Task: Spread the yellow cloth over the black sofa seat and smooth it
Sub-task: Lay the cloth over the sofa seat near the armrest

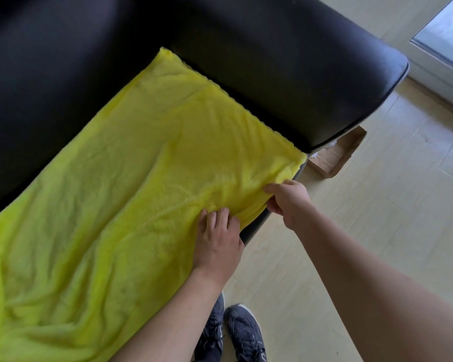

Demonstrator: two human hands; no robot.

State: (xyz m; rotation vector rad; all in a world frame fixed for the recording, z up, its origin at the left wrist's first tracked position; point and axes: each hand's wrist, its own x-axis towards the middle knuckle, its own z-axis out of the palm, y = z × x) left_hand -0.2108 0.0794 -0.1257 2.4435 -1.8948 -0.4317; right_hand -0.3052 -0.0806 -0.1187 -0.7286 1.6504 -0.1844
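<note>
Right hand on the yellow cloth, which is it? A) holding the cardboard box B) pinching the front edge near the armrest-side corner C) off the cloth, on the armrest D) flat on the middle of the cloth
B: the right hand pinches the front edge of the yellow cloth near its armrest-side corner, thumb on top.

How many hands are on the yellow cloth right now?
2. The left hand rests on the yellow cloth near the seat's front edge; the right hand pinches its front edge beside the armrest.
</note>
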